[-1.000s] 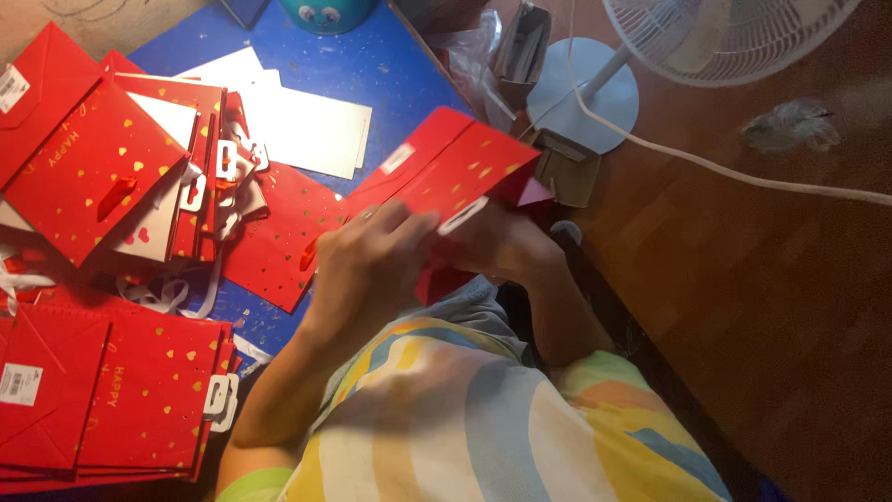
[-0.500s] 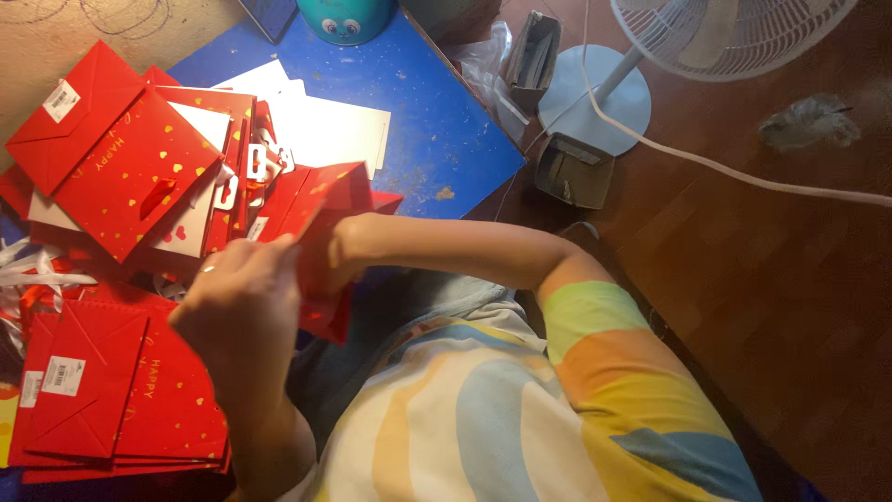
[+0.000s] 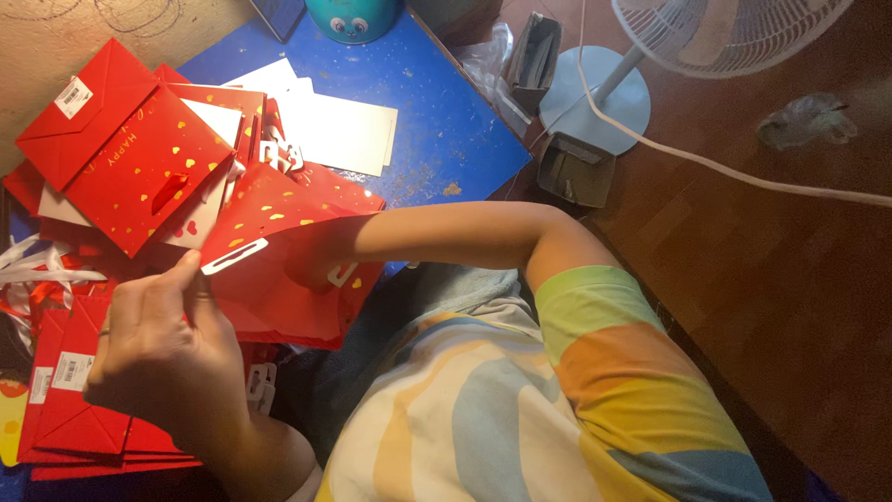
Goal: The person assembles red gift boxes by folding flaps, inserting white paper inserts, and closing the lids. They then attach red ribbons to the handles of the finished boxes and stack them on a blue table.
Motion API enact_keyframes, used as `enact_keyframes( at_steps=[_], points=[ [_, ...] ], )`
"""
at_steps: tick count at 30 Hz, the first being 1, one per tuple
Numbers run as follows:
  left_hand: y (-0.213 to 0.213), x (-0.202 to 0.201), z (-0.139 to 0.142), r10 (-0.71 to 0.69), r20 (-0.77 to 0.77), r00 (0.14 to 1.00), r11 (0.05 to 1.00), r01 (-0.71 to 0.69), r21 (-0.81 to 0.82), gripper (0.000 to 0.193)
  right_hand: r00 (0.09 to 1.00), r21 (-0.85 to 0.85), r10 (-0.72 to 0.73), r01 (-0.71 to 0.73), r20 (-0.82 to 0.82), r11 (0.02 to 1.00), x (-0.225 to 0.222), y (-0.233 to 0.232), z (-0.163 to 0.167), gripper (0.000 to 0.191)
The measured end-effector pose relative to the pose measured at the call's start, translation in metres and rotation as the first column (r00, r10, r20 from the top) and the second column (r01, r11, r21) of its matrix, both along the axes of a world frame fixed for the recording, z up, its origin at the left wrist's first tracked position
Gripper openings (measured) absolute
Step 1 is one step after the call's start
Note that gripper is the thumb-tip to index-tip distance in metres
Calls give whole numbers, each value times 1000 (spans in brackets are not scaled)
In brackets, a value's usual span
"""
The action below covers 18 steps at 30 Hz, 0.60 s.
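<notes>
Gaping red bag (image 3: 279, 251) between both hands.

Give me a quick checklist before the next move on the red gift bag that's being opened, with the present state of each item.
1. Left hand pinches the rim of the red gift bag at its white handle reinforcement: ok.
2. Right hand reaches inside the bag, forearm visible, hand hidden by the paper: grip cannot tell.
3. Bag mouth spread open: ok.
4. Bag free of the flat red bags piled behind it: cannot tell, their edges overlap.
5. White cards lie in reach on the blue table: ok.
6. White fan cord lies on the floor, apart from the arms: ok.
</notes>
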State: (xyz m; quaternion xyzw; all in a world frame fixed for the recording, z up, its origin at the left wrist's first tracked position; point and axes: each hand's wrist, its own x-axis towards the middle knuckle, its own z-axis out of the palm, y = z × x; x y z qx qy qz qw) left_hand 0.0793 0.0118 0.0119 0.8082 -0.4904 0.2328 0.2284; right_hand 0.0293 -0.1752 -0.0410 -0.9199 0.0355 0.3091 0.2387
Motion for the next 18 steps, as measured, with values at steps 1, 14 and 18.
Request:
enact_keyframes(
  at_steps=[1, 14, 18],
  points=[
    [-2, -1, 4, -5, -15, 1000, 1000, 5, -10, 20, 1000, 2, 3, -3, -1, 1000, -1, 0, 1, 18],
    [-17, 11, 10, 120, -377, 918, 982, -167, -94, 20, 964, -99, 123, -103, 234, 990, -51, 27, 73, 17],
    [-10, 19, 2, 186, -195, 963, 979, -199, -51, 21, 758, 228, 21, -223, 652, 948, -91, 18, 84, 21]
  ],
)
